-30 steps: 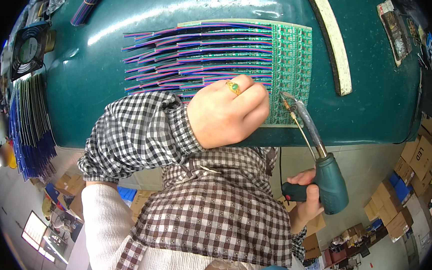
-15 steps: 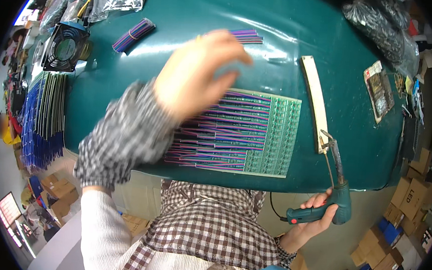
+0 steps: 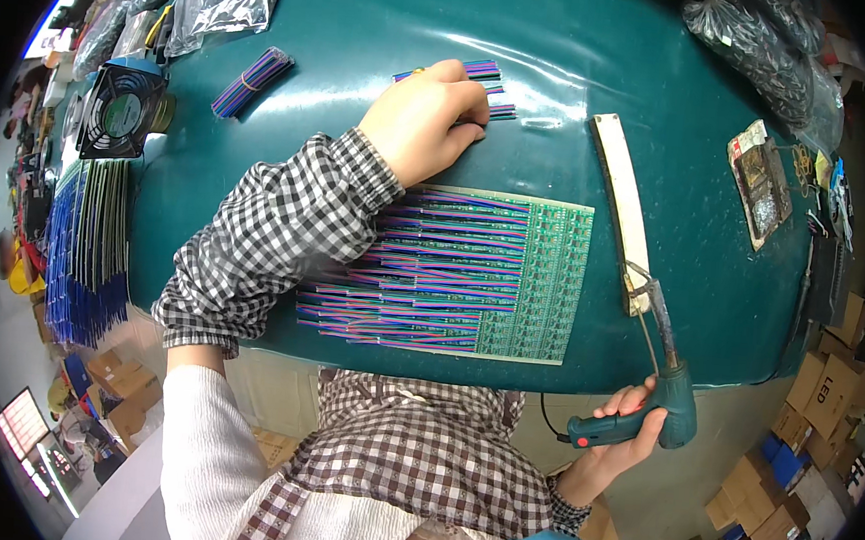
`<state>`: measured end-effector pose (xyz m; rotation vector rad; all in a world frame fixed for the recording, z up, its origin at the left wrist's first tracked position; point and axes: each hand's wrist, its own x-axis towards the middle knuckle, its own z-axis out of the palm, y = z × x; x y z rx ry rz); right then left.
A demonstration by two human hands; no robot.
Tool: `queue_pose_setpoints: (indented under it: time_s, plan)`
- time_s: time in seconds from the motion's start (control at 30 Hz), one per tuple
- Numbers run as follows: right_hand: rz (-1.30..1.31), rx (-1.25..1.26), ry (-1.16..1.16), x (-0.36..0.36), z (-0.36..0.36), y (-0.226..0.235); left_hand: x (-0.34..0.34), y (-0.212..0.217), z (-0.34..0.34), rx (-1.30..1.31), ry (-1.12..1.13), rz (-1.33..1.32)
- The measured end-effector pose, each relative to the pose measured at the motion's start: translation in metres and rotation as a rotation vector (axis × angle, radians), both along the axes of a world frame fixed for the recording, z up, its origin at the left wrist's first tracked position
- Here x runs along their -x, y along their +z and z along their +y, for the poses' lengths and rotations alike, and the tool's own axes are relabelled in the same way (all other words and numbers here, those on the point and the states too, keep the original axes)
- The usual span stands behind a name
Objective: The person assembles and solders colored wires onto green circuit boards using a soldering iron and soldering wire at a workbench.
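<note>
Circuit panel [image 3: 555, 289] only partly wired

Beside the near edge of the counter [image 3: 370, 15], the panel's left and middle are being covered by rows of coloured wires [image 3: 433, 263]. Apparently most rows are done; the lowest few are ending farther left, and the right-hand columns are being left bare. Loose wires [image 3: 484, 70] beyond the panel are being partly hidden by the left hand [image 3: 428, 119], whose grip cannot be told. The soldering gun [image 3: 681, 408] is being gripped by the right hand [image 3: 624, 454].
</note>
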<state>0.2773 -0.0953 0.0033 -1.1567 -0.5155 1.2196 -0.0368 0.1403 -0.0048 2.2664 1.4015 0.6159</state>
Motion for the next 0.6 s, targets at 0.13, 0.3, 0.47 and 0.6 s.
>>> queue_pose_setpoints:
  time_s: [0.13, 0.3, 0.47, 0.6]
  plan:
    - [-0.005, -0.002, -0.007, -0.002, -0.008, 0.000, -0.002, -0.001, -0.007, 0.050, 0.044, -0.076]
    - [0.023, 0.024, 0.007, -0.006, -0.013, -0.002, -0.003, -0.004, -0.017, 0.065, 0.082, -0.028]
    - [0.006, 0.019, 0.008, -0.003, -0.012, -0.001, -0.002, -0.007, -0.013, -0.073, 0.155, -0.018]
    - [0.002, 0.003, 0.006, -0.002, -0.015, 0.000, 0.000, -0.004, -0.012, 0.034, 0.077, 0.040]
